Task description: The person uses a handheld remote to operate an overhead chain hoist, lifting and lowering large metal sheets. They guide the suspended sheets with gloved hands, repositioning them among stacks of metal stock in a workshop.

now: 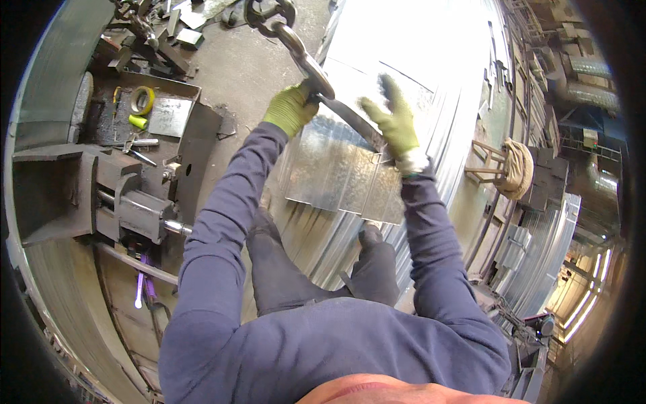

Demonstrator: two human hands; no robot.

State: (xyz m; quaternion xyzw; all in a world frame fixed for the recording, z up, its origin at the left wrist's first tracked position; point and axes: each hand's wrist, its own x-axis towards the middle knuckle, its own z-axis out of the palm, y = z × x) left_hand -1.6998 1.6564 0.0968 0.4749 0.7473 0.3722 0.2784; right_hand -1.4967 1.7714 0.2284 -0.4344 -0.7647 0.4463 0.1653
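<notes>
One thick grey steel chain (296, 48), clamped by the green-gloved left hand (291, 109), is best steadied; the green-gloved right hand (396, 122) is spread.

Left: vise (141, 209) just nearer than tray (204, 128); tape roll (134, 101) inside tray. Ahead: metal sheets (346, 161); chain (296, 47) beyond, lower end at left hand (289, 111). Right, past right hand (397, 121): stool (488, 165), bundle (517, 170) at its right end
</notes>
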